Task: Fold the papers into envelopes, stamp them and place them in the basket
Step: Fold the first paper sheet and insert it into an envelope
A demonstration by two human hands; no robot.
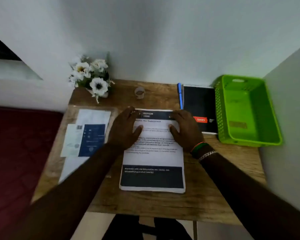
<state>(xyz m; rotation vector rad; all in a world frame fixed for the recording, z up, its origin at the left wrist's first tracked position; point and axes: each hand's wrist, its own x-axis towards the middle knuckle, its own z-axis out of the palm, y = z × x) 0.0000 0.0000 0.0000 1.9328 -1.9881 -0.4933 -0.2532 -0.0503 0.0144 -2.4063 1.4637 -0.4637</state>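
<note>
A printed sheet [152,158] with dark header and footer bands lies on top of a thin stack in the middle of the wooden table [145,203]. My left hand [125,129] grips the sheet's far left corner, thumb on top of the page. At the far right corner my right hand [184,129] does the same. A small round stamp [139,92] stands behind the sheet. The green plastic basket [246,111] sits at the table's right end with nothing in it.
More printed papers [87,135] lie spread at the table's left. A black notebook [200,108] and a blue pen [180,95] lie between the sheet and the basket. White artificial flowers [91,77] stand at the back left. A red bed [16,153] borders the left side.
</note>
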